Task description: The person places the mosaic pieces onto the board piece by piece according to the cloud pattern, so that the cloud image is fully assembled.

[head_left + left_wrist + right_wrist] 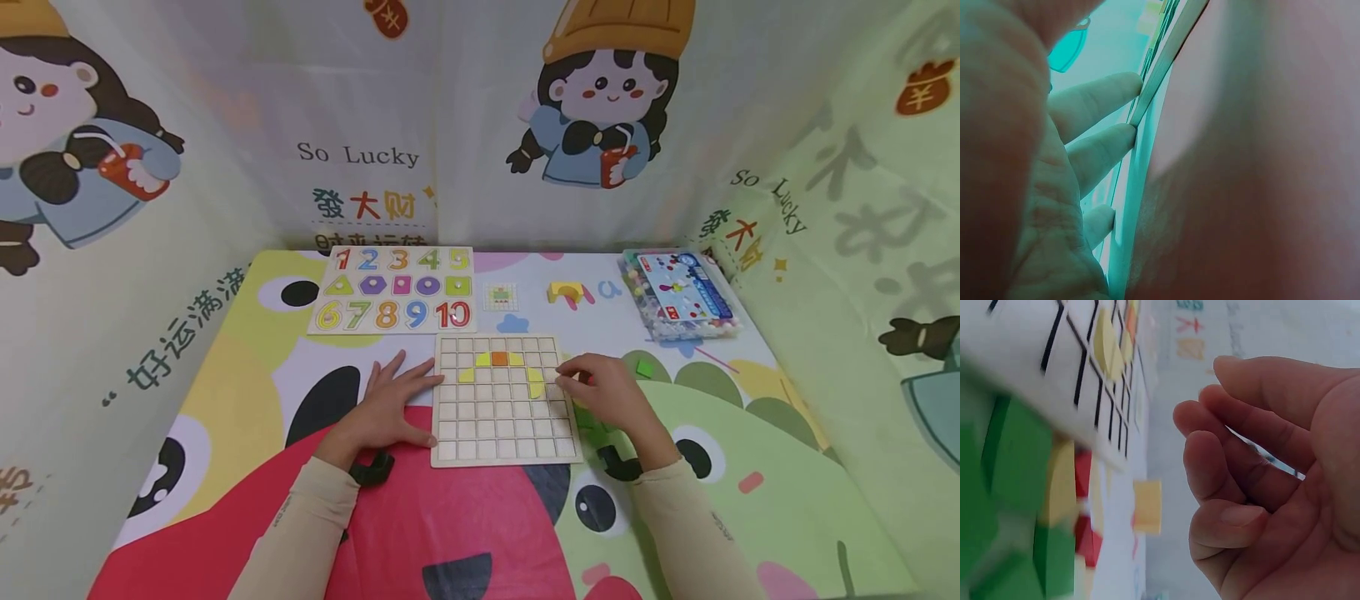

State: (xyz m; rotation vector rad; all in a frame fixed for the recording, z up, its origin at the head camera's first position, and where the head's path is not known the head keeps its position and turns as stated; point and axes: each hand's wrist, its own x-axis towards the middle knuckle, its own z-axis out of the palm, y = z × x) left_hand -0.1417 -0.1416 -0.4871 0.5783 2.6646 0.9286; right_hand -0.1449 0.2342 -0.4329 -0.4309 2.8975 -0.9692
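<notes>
A wooden grid board (487,450) lies flat on the table. Several yellow curved pieces (535,383) and one orange square piece (499,358) form an arch in its upper cells. Along the board's left edge my left hand (386,408) is spread, its fingertips touching the rim. My right hand (611,392) hovers at the right edge, fingers loosely bent; the right wrist view shows nothing between them. Beneath that hand are green blocks (1016,462), with red blocks (1087,540) and yellow ones beside them, partly hidden in the head view.
Behind the board are a number-and-shape puzzle (390,323), a small pattern card (501,297) and a yellow arch block (566,289). A clear plastic box (678,292) of small colored pieces stands at the back right. One green piece (644,368) lies right of my right hand.
</notes>
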